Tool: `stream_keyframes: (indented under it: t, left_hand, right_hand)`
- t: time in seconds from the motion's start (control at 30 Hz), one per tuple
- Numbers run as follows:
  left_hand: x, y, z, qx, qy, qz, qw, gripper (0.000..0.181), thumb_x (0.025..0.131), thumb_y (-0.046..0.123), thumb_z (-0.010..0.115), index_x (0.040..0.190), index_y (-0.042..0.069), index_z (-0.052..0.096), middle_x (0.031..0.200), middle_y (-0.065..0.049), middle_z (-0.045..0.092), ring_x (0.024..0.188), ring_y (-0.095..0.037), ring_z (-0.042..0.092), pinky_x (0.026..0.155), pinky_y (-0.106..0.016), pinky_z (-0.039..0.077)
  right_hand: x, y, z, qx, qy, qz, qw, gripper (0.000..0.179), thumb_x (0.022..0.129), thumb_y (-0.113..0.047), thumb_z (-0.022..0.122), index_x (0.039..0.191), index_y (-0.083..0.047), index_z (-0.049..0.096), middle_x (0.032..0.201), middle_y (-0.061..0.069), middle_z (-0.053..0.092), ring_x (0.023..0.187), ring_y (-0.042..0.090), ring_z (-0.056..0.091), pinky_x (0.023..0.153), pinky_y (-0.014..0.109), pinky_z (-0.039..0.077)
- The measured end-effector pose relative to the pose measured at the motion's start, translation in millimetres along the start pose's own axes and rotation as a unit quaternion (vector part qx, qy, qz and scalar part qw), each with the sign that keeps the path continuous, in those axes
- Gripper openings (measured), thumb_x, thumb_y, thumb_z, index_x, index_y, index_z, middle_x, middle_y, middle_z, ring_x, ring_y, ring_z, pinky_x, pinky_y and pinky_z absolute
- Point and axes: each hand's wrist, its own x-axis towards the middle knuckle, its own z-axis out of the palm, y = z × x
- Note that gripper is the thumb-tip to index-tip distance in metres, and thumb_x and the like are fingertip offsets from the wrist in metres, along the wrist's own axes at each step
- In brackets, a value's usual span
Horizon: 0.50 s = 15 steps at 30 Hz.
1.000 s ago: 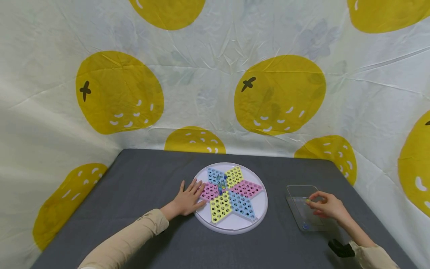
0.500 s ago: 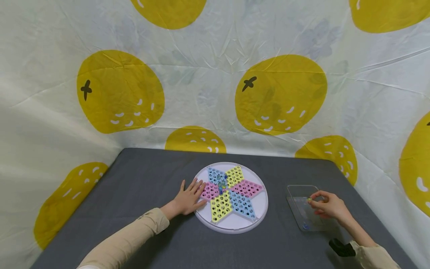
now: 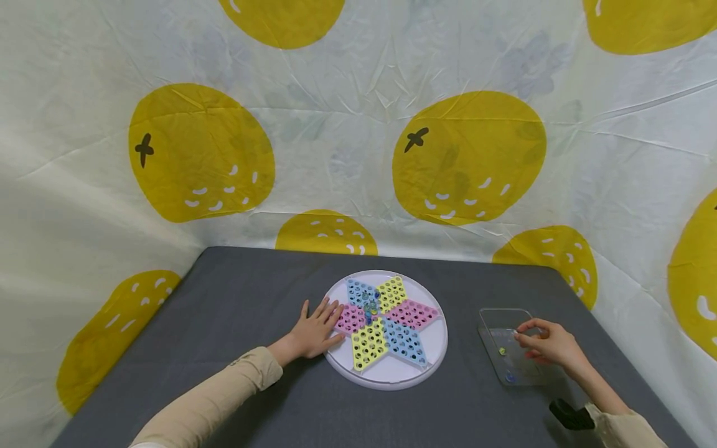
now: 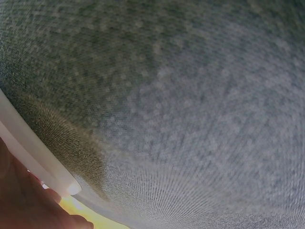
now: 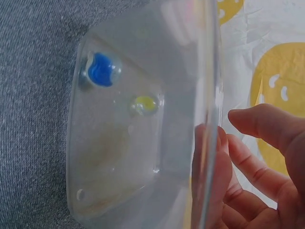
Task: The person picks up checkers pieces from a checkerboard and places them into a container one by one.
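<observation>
Yellow marble [image 5: 145, 104] lies on the floor of the clear box [image 5: 114, 167], and around it I make out a blue marble [image 5: 101, 70] closer to the box's near end. Left of the box, across bare worktop [image 3: 459, 404], sits a round board [image 3: 434, 345] with a coloured star and a cluster of marbles [image 3: 370, 308] near its middle. On the board's far side from the box, I have the left hand [image 3: 310, 333] with its fingers spread flat on the rim. Behind the box hangs a fruit-print cloth [image 3: 336, 155]. From the right wrist, the box's wall and rim show between the yellow marble and the right hand [image 3: 546, 343]. Its fingers are at the box's upper right, thumb and forefinger slightly parted, holding nothing, with the yellow marble apart from them.
</observation>
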Motion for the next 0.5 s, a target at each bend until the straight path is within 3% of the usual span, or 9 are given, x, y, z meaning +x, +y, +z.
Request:
stream_keyframes:
  t: [0.1,0.5]
  left_hand:
    - [-0.9,0.6,-1.4,0.0,0.001,0.001,1.0,0.067,0.091,0.054,0.03,0.143,0.015,0.02,0.149,-0.006,0.021,0.139,-0.028,0.01,0.103,-0.062,0.009]
    - [-0.3,1.4,-1.4,-0.002,0.002,-0.002,1.0,0.066,0.091,0.053,0.029,0.144,0.014,0.019,0.149,-0.006,0.02,0.139,-0.028,0.01,0.103,-0.061,0.009]
  right_hand:
    - [-0.4,-2,0,0.004,-0.002,0.006,1.0,0.04,0.087,-0.029,0.056,0.11,0.005,0.053,0.083,0.011,0.069,0.064,0.016,0.065,0.054,0.031,0.051]
    - [-4.7,-19,8,0.008,-0.002,-0.033,0.9994,0.041,0.087,-0.027,0.056,0.113,0.005,0.052,0.087,0.016,0.068,0.064,0.014,0.065,0.054,0.031,0.05]
